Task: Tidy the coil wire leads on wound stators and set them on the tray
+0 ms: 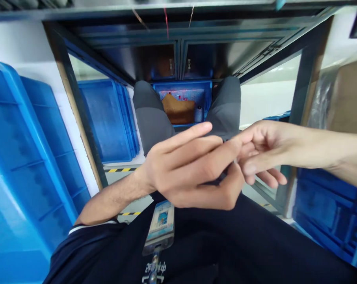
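My left hand (193, 169) and my right hand (261, 154) meet in front of my chest, fingertips together above my knees. A small pale sliver (235, 160) shows between the fingers of both hands, and most of it is hidden. Its kind is too small to tell. Under my left fingers lies a dark piece (216, 180), perhaps cloth, partly covered by that hand. My left forearm comes in from a dark short sleeve (90, 225) at the lower left, and my bare right forearm runs off the right edge.
Blue plastic crates (25, 157) stand at the left, with another (107, 118) beyond a dark metal rack frame (80, 114). A blue bin (181, 102) holding cardboard sits past my grey trousers (151, 118). A cardboard box (350, 94) stands at the right. An ID badge (160, 223) hangs on my chest.
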A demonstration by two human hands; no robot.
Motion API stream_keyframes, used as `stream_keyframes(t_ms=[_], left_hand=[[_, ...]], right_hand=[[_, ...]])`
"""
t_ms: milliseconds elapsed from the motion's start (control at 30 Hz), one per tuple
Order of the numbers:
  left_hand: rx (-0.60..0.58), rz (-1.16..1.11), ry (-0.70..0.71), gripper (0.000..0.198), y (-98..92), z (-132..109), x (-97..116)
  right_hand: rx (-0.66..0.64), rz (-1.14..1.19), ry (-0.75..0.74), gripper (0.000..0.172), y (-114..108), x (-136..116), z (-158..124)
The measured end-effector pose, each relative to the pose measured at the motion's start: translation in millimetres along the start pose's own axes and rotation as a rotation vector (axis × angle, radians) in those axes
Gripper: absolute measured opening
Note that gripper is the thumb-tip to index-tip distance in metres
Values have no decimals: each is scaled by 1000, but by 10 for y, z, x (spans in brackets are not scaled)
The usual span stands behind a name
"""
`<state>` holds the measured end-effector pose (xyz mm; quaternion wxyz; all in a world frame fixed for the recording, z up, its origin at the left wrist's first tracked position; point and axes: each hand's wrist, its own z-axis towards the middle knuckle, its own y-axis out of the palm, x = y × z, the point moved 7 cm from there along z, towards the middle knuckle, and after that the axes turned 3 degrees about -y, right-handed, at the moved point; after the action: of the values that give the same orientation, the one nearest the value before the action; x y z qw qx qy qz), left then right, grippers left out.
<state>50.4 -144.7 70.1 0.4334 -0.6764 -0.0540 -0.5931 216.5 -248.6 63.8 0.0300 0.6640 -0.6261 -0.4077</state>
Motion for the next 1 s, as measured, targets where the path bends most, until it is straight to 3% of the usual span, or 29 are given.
stream_keyframes(t_ms=[33, 100, 167, 267, 333, 400, 533, 667, 733, 800, 900, 1000], left_hand=[[2, 18, 18, 34, -30, 29, 33], [21, 71, 67, 37, -135, 71, 102], [70, 134, 166, 36, -275, 95, 193], [190, 179, 324, 37, -494, 173, 316], [293, 169, 327, 40, -645, 341, 331], [352, 185, 282, 42, -747, 628, 308], [384, 381, 352, 46, -735, 1373, 297], [424, 498, 366, 50, -605, 1901, 164], [439, 534, 357, 49, -554, 1932, 136], [475, 571, 354, 51, -548, 1801, 191], [496, 586, 329, 56, -586, 1451, 357], [490, 520, 325, 50, -591, 1082, 509]], right_hand=[[-14, -9, 2, 42, 41, -8, 12], [80, -147, -113, 41, 63, -150, -37], [296, -429, -363, 47, 33, -435, -239], [686, -818, -694, 48, -80, -806, -762], [927, -873, -781, 38, -340, -937, -1092], [1140, -847, -833, 27, -736, -1059, -1376], [1462, -962, -804, 25, -1562, -1403, -1761], [1548, -1060, -612, 24, -2100, -1646, -1791], [1562, -1071, -550, 30, -2245, -1678, -1751], [1572, -1050, -568, 33, -2321, -1686, -1738], [1570, -1031, -604, 36, -2247, -1682, -1732], [1474, -1024, -709, 41, -1727, -1653, -1592]])
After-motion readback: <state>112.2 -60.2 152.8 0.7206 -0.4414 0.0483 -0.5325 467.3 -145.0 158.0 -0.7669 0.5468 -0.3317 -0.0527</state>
